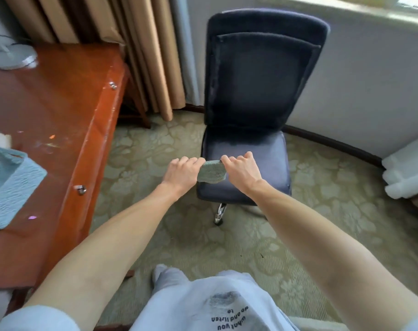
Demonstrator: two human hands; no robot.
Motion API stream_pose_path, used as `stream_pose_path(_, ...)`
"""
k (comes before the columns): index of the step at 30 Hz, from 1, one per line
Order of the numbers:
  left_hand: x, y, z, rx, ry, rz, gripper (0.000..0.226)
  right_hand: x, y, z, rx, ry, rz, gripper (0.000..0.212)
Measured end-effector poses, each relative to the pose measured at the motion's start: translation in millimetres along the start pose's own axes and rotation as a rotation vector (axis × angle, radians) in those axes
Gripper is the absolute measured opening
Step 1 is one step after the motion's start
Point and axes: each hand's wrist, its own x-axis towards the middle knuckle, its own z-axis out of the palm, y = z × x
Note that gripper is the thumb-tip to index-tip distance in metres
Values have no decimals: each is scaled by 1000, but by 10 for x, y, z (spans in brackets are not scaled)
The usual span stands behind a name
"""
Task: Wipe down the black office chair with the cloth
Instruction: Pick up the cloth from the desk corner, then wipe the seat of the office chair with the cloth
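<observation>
bright window daylight, soft blur, warped edges

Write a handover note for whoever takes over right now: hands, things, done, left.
Hands: left hand and right hand each grip one end of the cloth, held between them.
Things: cloth is over the front of the seat; contact unclear. Chair stands on carpet, right of the desk.
Done: cloth in hand; no wiping evident.
Left: wipe the whole chair.

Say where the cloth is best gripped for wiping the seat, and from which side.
Probably by its upper edge, from above. The cloth hangs as a folded pad between the left hand and right hand, each pinching an upper corner over the chair seat; one hand bunching that edge leaves its face free.
</observation>
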Motion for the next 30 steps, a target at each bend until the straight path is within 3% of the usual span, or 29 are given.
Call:
stream_pose_path(3, 322, 357, 132, -22, -10, 83, 34, -210, 406, 96, 32, -6, 88, 29)
stream_pose_path(7, 730, 766, 332, -65, -101, 160, 27, -417, 875, 226, 63, -45, 202, 30)
stream_pose_path(14, 1419, 1252, 763, -125, -258, 228, 36, -389, 1665, 551, 103, -35, 333, 29)
stream_pose_path(30, 2722, 1647, 1497, -109, -456, 208, 43, 210, 2958, 1041, 137, -127, 369, 22)
